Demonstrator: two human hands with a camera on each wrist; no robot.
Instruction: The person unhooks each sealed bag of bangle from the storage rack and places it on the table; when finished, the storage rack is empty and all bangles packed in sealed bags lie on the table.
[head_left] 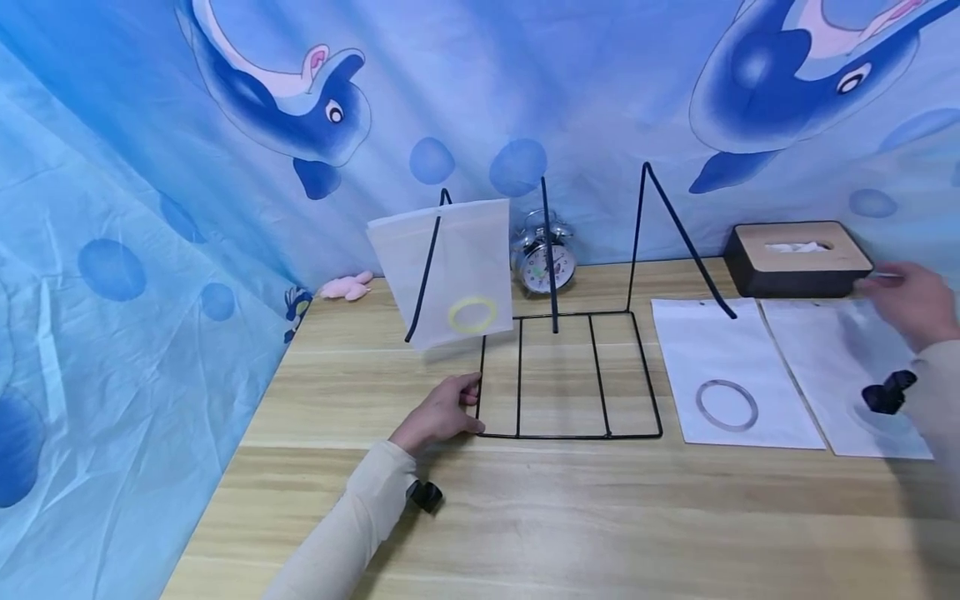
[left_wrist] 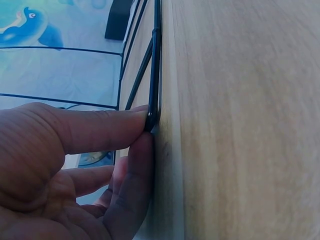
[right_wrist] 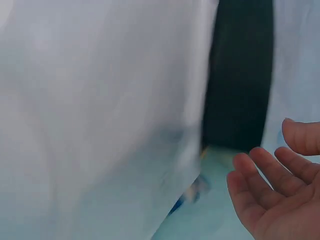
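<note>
My left hand [head_left: 442,414] pinches the near left corner of a black wire rack [head_left: 562,437]; in the left wrist view thumb and forefinger meet at the rack's bent wire [left_wrist: 156,65]. From its left prong hangs a white translucent bag [head_left: 472,250] with a yellow ring on it. Two more white bags lie flat right of the rack: one bag [head_left: 720,342] bears a grey ring, the outer bag [head_left: 817,358] a faint pale one. Above the outer bag's far edge is my right hand [head_left: 911,304], its fingers loosely extended and holding nothing in the right wrist view.
A black tissue box [head_left: 798,258] with a wooden lid stands at the back right, close to the right hand. Behind the rack's middle prong stands a twin-bell alarm clock [head_left: 536,267]. Something pink and soft [head_left: 347,286] lies at the back left. A blue dolphin curtain [head_left: 480,100] lines the back.
</note>
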